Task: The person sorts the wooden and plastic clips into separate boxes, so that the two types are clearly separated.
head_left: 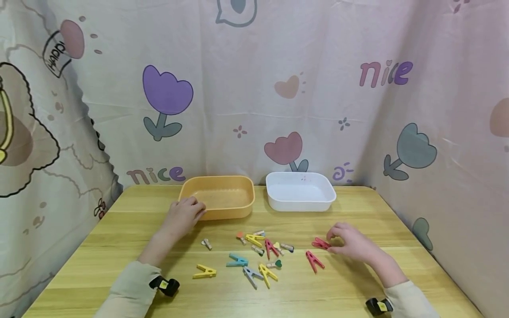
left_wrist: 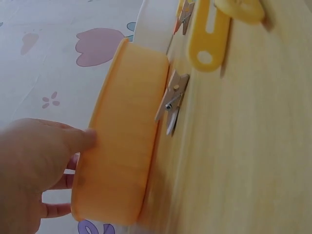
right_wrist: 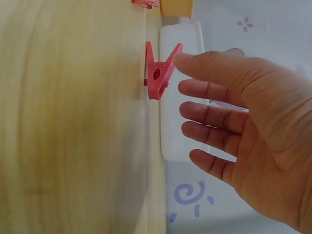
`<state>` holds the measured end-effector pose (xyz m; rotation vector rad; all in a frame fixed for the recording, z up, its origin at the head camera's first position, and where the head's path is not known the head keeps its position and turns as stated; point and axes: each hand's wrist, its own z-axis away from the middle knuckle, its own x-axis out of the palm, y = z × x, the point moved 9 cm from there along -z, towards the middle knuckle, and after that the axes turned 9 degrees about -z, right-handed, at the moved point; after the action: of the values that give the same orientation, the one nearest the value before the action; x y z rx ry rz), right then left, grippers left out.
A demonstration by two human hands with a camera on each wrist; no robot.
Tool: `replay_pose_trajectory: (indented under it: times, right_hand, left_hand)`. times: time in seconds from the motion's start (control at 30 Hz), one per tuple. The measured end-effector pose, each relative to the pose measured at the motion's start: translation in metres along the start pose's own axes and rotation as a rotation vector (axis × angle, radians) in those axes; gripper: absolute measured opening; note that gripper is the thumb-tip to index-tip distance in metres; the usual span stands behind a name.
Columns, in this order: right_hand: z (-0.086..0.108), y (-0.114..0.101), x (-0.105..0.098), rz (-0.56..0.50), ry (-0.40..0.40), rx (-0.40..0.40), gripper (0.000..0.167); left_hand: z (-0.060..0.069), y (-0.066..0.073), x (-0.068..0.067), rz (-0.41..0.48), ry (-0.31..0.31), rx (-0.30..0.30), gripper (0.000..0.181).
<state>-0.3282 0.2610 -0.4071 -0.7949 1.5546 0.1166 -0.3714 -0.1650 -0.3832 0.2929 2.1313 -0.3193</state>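
My left hand [head_left: 184,217] holds the near left rim of the orange container [head_left: 223,213]; in the left wrist view the thumb of that hand [left_wrist: 34,165] lies on the outer side of the container [left_wrist: 122,131] and the fingers go over its rim. On the right, my other hand [head_left: 354,244] is beside a red clip [head_left: 320,243]. The right wrist view has the thumb of this hand [right_wrist: 243,117] at one arm of the red clip [right_wrist: 158,78], with the other fingers spread and loosely bent; whether the thumb touches it, I cannot tell. Another red clip [head_left: 314,261] lies nearer me.
A white container [head_left: 301,206] stands right of the orange one. Mid-table lie several yellow clips [head_left: 205,271], a blue clip [head_left: 237,260], a grey-blue clip [head_left: 252,275], a red clip [head_left: 271,248] and small wooden clips [head_left: 207,243]. A patterned curtain [head_left: 238,110] hangs behind.
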Motion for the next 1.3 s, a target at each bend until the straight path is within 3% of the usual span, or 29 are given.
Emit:
replay_pose_trajectory:
  times: [0.2,0.47,0.93,1.13,1.3]
  right_hand:
    - [0.001,0.004,0.005,0.026,-0.014,0.034,0.018]
    - [0.000,0.005,0.009,0.087,-0.013,0.026,0.016]
    - [0.000,0.006,0.009,0.094,0.009,0.012,0.014]
    - [0.001,0.002,0.003,0.076,0.024,0.019,0.014]
    - [-0.002,-0.004,-0.006,0.081,0.061,-0.001,0.013]
  left_hand:
    - [-0.001,0.003,-0.006,-0.038,-0.021,0.006,0.005]
    - [-0.002,-0.001,-0.007,0.005,-0.038,0.016,0.005]
    - [-0.001,0.003,-0.011,0.023,0.061,0.075,0.007]
    - [0.000,0.006,-0.012,-0.012,0.120,0.063,0.010]
    - [0.000,0.007,-0.012,-0.042,0.123,0.024,0.013]
